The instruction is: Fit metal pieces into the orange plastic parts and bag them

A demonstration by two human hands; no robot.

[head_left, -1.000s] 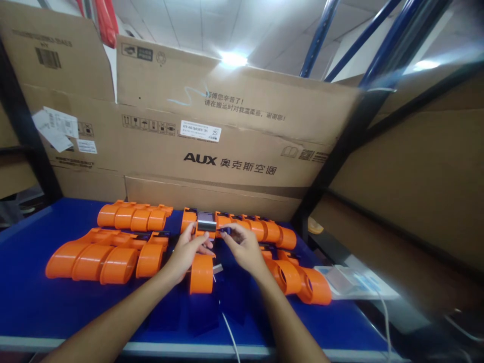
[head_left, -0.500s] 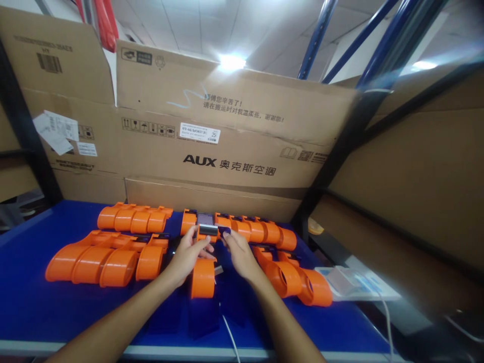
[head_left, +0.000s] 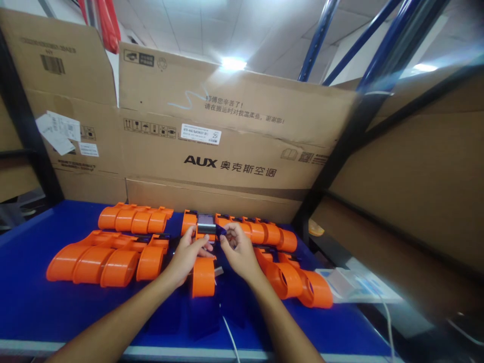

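Note:
In the head view, my left hand (head_left: 188,254) is closed around an orange part with a dark rectangular panel (head_left: 206,228), a silvery strip across it. My right hand (head_left: 239,250) pinches a small dark blue piece (head_left: 221,230) at the panel's right edge. Whether that piece is a film or a tab I cannot tell. Just below my hands an orange curved band (head_left: 203,278) stands on the blue table surface (head_left: 113,315). My fingers partly hide the held part's lower side.
Rows of orange bands lie to the left (head_left: 88,262) and right (head_left: 298,282), with another row (head_left: 260,233) behind. A white tray (head_left: 363,287) sits at the right edge. A white cable (head_left: 230,333) runs off the front. Cardboard (head_left: 227,166) walls the back.
My right hand has turned slightly, its fingers more curled, and more of the dark blue piece shows. The dark panel appears tilted differently. My left hand stays about where it was.

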